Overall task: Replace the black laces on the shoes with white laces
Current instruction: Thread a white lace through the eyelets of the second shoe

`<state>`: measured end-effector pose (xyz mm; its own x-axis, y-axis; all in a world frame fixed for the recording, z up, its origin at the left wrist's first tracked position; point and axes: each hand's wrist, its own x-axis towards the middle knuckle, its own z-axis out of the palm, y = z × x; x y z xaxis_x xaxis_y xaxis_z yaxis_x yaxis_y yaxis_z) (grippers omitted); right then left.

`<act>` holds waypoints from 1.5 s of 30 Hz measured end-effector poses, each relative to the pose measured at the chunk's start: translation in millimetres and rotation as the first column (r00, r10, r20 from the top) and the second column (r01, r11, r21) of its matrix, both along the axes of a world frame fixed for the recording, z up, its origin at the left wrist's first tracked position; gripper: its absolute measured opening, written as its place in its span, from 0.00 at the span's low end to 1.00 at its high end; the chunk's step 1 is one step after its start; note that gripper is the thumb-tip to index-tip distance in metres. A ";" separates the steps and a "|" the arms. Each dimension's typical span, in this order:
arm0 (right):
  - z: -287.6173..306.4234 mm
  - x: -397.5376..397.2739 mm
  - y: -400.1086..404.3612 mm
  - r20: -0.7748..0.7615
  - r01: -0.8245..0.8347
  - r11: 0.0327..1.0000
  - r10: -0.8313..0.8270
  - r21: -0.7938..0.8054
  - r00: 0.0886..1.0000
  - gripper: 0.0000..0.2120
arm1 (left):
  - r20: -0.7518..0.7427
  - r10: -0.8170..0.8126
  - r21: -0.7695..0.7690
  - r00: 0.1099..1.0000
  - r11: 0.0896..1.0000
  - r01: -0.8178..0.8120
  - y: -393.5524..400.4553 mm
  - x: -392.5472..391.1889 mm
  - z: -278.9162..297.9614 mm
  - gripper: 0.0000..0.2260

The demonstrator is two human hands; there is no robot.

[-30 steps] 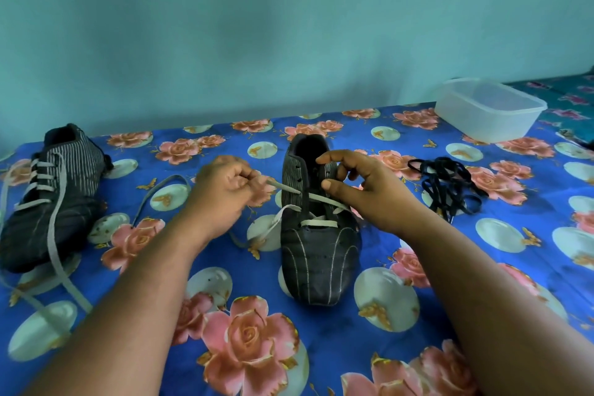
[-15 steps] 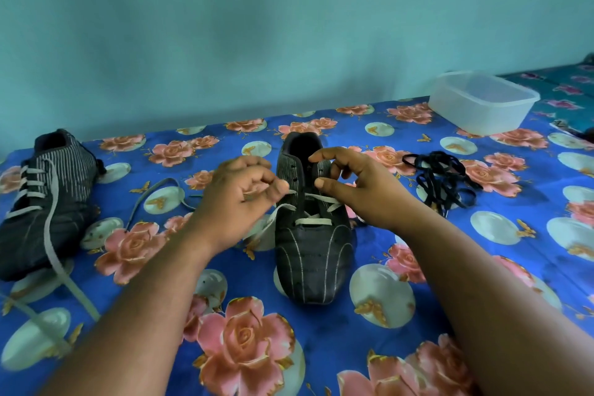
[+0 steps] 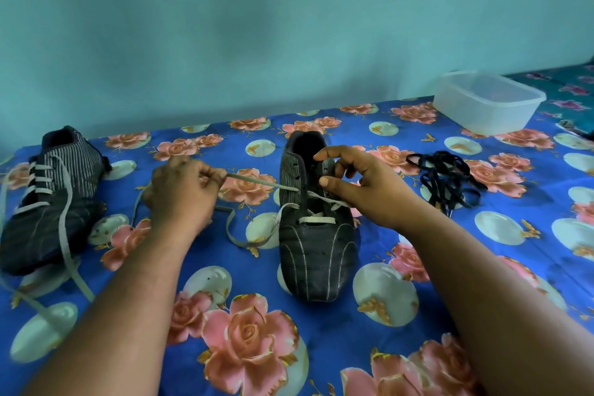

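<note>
Flowered table (image 3: 321,341) bearing centre shoe (image 3: 316,254). Right hand (image 3: 363,186) grips the shoe's tongue; left hand (image 3: 180,193) pinches the white lace (image 3: 260,182), drawn taut from an eyelet. Black laces (image 3: 446,177) lie heaped right of the shoe.

A clear plastic tub (image 3: 488,103) sits on the rose-printed blue cloth (image 3: 321,347).

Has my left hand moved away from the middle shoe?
Yes. The left hand pulled the white lace leftward, away from the middle shoe.
</note>
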<state>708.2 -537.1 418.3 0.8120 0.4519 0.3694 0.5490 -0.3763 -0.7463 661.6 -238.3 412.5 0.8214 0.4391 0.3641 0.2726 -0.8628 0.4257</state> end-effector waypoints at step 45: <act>3.1 -22.5 20.2 0.432 0.210 0.965 -0.125 -0.155 0.893 0.10 | 0.152 -0.662 -0.053 0.734 0.736 0.675 -54.7 -9.6 1.9 0.12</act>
<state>685.7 -516.9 421.4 0.6733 0.4197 0.6088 0.7082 -0.6026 -0.3678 652.0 -293.0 414.3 0.8711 -0.1689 0.4611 -0.4149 -0.7555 0.5071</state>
